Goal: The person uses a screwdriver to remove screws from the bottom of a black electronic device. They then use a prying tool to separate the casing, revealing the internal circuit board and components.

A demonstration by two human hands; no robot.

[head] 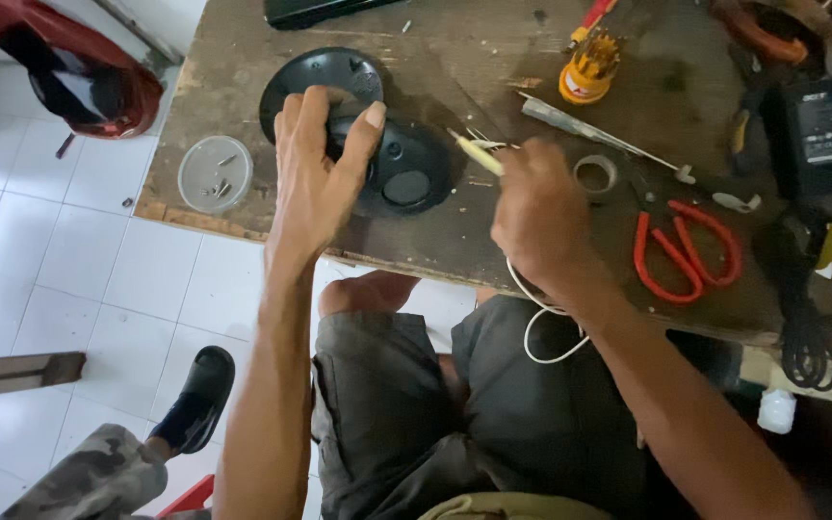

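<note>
Black round plastic housing (392, 164) sits near the worn wooden tabletop's (493, 241) front edge, pinned steady by the left hand (320, 173) clasped over it, while the right hand (541, 217) grips a white cable (532, 327), its bared wires toward the housing.

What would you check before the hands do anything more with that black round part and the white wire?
1. Left hand steadying the black round part: ok.
2. Right hand holding the white wire with its yellowish tip: ok.
3. Bare wire strands at the tip apart from the part: cannot tell.
4. Red scissors lying clear of both hands: ok.
5. Dish of screws away from the table edge: not ok.
</note>
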